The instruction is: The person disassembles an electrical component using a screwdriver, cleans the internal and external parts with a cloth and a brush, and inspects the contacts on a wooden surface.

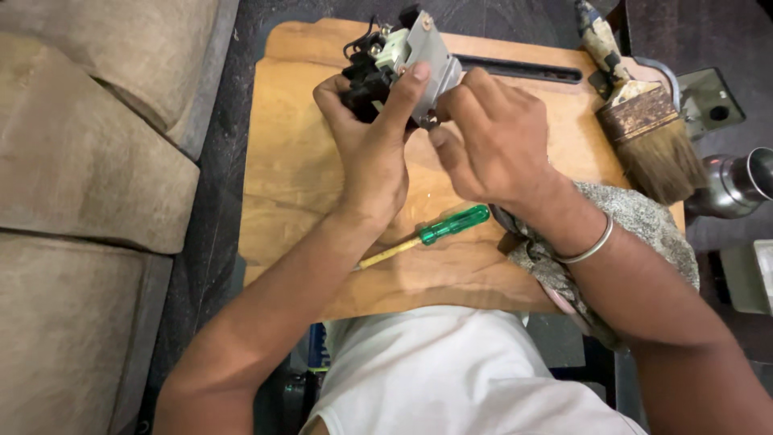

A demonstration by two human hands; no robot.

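Note:
My left hand [370,137] grips a small electrical part [400,56] with a grey metal plate, black body and wires, held above the far side of a wooden board [298,169]. Its index finger lies up along the plate. My right hand [491,141] pinches the lower edge of the same part from the right; a metal bangle sits on that wrist. A screwdriver [439,232] with a green handle and yellow shaft lies on the board just below both hands.
A wide paint brush [644,133] rests at the board's right edge. A grey rag [644,225] lies under my right forearm. A metal vessel [737,185] stands at far right. Tan cushions [80,161] fill the left side.

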